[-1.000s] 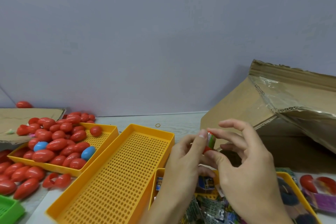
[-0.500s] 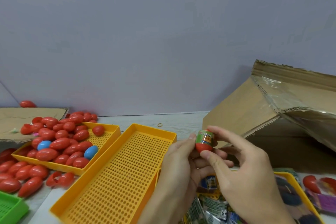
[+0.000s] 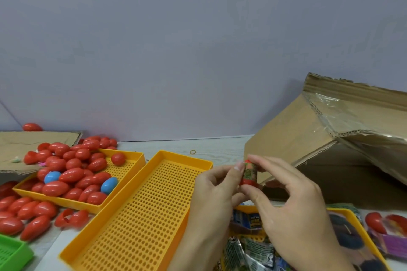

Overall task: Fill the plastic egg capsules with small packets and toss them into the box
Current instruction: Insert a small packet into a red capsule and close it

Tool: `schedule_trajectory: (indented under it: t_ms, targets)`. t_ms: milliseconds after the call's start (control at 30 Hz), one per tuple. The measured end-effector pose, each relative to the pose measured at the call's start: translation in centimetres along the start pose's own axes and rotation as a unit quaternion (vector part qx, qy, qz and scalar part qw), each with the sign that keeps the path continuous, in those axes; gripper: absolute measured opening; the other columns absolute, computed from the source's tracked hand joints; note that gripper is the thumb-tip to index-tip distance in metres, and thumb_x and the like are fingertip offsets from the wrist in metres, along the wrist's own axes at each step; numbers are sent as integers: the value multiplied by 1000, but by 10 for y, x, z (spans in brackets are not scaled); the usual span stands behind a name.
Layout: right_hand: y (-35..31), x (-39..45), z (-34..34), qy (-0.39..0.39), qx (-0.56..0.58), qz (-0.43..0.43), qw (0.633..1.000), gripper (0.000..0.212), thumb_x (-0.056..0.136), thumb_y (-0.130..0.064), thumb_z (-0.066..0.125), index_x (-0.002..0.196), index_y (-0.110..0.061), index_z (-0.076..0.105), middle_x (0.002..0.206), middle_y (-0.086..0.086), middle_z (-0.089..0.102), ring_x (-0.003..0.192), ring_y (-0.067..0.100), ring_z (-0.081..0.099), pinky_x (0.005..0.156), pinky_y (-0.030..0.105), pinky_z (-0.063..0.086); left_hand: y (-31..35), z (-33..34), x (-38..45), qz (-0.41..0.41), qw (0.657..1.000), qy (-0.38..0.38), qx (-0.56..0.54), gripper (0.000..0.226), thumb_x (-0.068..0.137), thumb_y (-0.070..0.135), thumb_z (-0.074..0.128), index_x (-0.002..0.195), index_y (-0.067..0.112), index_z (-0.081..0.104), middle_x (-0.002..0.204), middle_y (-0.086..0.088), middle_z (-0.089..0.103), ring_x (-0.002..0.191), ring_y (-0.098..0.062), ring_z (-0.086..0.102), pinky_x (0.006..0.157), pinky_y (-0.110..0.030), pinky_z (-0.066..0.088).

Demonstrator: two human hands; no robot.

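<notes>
Both hands hold one red egg capsule [image 3: 249,174] with a green packet showing inside it, in front of the cardboard box [image 3: 308,138]. My left hand [image 3: 217,193] pinches it from the left with thumb and fingertips. My right hand [image 3: 293,202] grips it from the right, index finger over its top. A yellow tray [image 3: 352,212] under my hands holds small packets [image 3: 248,248]. Whether the capsule's two halves are fully joined is hidden by my fingers.
An empty yellow perforated tray [image 3: 141,215] lies left of my hands. Further left, another yellow tray [image 3: 130,160] is heaped with red and two blue capsules; more red ones lie loose around it. A green tray corner [image 3: 11,253] is bottom left. Flat cardboard [image 3: 33,143] lies far left.
The capsule has turned upright between my fingers, and my right index finger has come over its top. Both hands stayed in front of the box.
</notes>
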State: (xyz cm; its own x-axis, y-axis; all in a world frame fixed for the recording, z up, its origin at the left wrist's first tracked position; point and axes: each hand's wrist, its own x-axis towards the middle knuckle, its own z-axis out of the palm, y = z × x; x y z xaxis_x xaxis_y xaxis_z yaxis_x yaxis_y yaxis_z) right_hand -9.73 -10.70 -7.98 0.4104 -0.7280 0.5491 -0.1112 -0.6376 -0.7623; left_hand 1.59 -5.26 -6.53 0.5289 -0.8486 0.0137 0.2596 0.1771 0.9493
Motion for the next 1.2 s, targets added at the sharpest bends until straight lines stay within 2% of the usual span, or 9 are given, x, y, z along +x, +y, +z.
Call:
schedule_trajectory:
  t_ms: [167,267,467,600,733,800,867,1033,1200]
  targets:
    - [-4,2,0,14,18,0,1000,45,71,-38,73,116,-36,68,108,-24,64,97,2,59,80,8,44,5,1,-2,-41,995,-42,-80,32,93,17,53,80,1,78,82,-21,72,70,-27,71,63,-28,59]
    - [-4,2,0,17,6,-15,1000,45,68,-31,80,112,-33,70,105,-22,64,97,1,60,79,4,42,5,-1,-2,-67,988,-62,-129,40,99,12,45,80,-2,77,81,-24,69,67,-28,68,63,-27,59]
    - [-5,2,1,21,-18,-24,999,45,66,-42,75,109,-29,73,106,-21,63,99,-3,57,79,-1,37,2,-4,-2,-98,974,-70,-191,49,104,8,36,79,-8,75,79,-27,64,63,-29,65,58,-29,58]
    - [-3,2,1,27,2,-3,1000,40,70,-37,79,109,-34,71,107,-21,64,98,1,60,77,8,45,3,-1,-3,-105,977,-67,-173,30,89,13,53,78,-2,77,80,-23,67,63,-27,65,59,-29,58]
    - [3,2,2,2,50,51,997,42,78,-13,80,103,-44,68,111,-24,63,108,4,59,78,36,56,7,0,-5,-99,983,-51,-149,25,77,14,70,97,0,71,86,-13,69,78,-28,68,72,-37,61]
    - [5,2,2,-18,84,83,993,43,81,-10,76,99,-49,69,108,-21,66,107,4,60,77,35,58,5,-1,-3,-102,984,-24,-141,40,78,12,72,113,-3,61,93,-17,68,89,-35,65,81,-42,59]
    - [7,1,3,-33,126,119,984,46,85,-11,73,101,-54,68,103,-16,69,104,5,63,77,33,59,8,0,-4,-95,986,-23,-135,35,79,14,70,108,-2,61,96,-20,68,91,-36,66,85,-42,57]
    - [6,2,0,-38,174,185,967,32,89,-11,68,104,-40,71,101,-13,74,103,5,67,84,38,58,8,0,-3,-90,988,-22,-128,24,73,11,70,93,4,60,82,-17,63,64,-23,63,57,-25,55]
    - [6,4,-2,-41,182,204,961,24,93,-16,63,105,-36,70,100,-21,73,98,-3,67,82,27,54,6,-3,-2,-65,991,2,-113,35,71,14,78,99,3,60,87,-21,71,65,-24,67,58,-24,56]
